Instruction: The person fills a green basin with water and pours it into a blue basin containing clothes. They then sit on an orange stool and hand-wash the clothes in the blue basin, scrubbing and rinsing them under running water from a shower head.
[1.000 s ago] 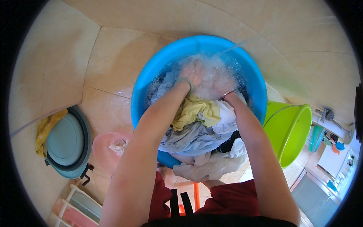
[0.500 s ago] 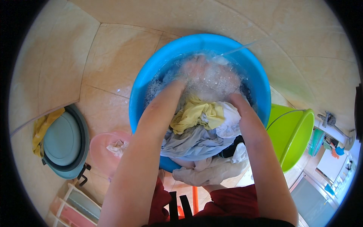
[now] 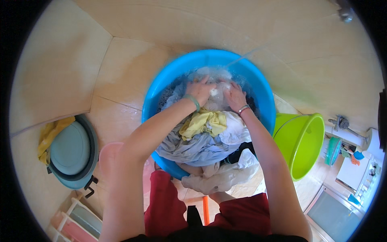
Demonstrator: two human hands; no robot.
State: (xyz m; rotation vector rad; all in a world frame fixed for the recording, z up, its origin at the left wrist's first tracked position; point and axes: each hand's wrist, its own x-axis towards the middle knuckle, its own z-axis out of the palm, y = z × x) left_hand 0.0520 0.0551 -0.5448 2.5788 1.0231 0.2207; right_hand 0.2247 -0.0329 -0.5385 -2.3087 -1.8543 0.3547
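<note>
A big blue tub (image 3: 267,103) holds sudsy water and a heap of wet laundry. At its far side both of my hands are on a soaked whitish cloth (image 3: 217,97), with foam around them. My left hand (image 3: 197,90), a green bangle at its wrist, has its fingers bent over the cloth's left part. Close by, my right hand (image 3: 236,98), with a silvery bracelet, grips the right part; some fingertips are lost in suds. Nearer lie a yellow cloth (image 3: 203,124), a white cloth (image 3: 234,128) and a grey-blue garment (image 3: 193,147). A beige cloth (image 3: 223,177) hangs over the near rim.
A thin water stream (image 3: 244,56) falls into the tub from the upper right. On the right lies a tipped lime-green bucket (image 3: 302,147). A pink basin (image 3: 109,157), a folded grey-green basin (image 3: 72,147) and a white rack (image 3: 76,213) are on the left.
Both hands have come up out of the foamy water, so their backs and wrists now show. The view has shifted, and the pink basin is more covered by my left arm.
</note>
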